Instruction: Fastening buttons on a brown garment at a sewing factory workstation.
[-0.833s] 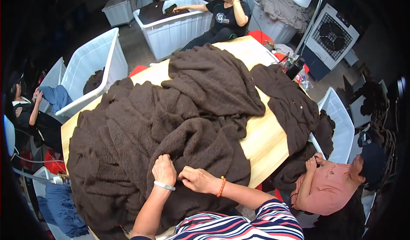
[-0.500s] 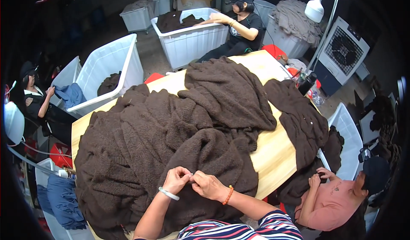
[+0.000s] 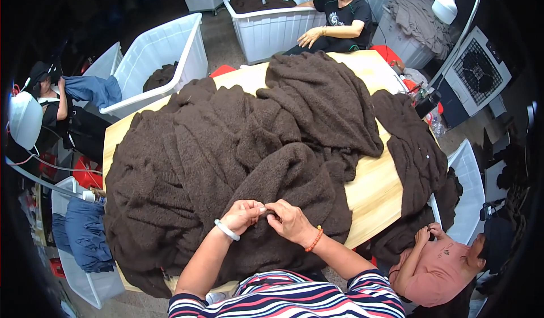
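Fingers of the left hand and right hand are pinched narrow, tips nearly meeting at lower centre of the frame; what lies between them cannot be told. Both hands are at a heap of dark brown knit fabric, spread across the left and centre of the wooden tabletop. Blue cloth lies in a white plastic tub, lower left.

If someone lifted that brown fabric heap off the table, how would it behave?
The dark brown fabric would probably droop, given its soft folds. Such a bulky heap is likely heavy. Its fuzzy surface may resist sliding.
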Tool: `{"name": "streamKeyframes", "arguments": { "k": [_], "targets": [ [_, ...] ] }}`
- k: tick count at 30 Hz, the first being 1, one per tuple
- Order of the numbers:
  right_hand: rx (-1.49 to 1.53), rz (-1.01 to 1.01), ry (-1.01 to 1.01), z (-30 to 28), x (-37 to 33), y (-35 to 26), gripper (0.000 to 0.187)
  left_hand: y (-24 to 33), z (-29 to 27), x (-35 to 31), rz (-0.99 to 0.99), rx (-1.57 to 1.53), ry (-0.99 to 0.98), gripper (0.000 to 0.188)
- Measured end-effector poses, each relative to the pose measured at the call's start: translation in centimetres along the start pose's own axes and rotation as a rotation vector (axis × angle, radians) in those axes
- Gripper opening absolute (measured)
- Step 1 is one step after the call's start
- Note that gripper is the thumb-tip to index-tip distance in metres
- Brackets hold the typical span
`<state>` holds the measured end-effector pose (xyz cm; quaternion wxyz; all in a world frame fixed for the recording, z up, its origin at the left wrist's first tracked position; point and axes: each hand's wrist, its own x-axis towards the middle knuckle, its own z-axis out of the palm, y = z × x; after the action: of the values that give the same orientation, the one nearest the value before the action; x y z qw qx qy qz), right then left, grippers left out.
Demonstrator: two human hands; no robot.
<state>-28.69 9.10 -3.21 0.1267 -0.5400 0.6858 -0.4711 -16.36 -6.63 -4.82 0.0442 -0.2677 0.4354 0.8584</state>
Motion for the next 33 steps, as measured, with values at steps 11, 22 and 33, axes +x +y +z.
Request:
{"name": "streamKeyframes", "arguments": {
  "k": [11, 22, 33],
  "targets": [
    [0.051, 0.019, -0.070, -0.6, 0.7, 0.9, 0.023, 0.7, 3.9, -2.8, 0.727, 0.995, 0.313, 0.021],
    [0.144, 0.116, -0.242, -1.5, 0.7, 1.0, 0.020, -0.4, 2.6, -1.9, 0.650, 0.986, 0.298, 0.012],
    [0.468, 0.470, -0.309, -1.7, 0.8, 1.8, 0.011, 0.0, 2.2, -1.7, 0.625, 0.940, 0.183, 0.010]
  ]
}}
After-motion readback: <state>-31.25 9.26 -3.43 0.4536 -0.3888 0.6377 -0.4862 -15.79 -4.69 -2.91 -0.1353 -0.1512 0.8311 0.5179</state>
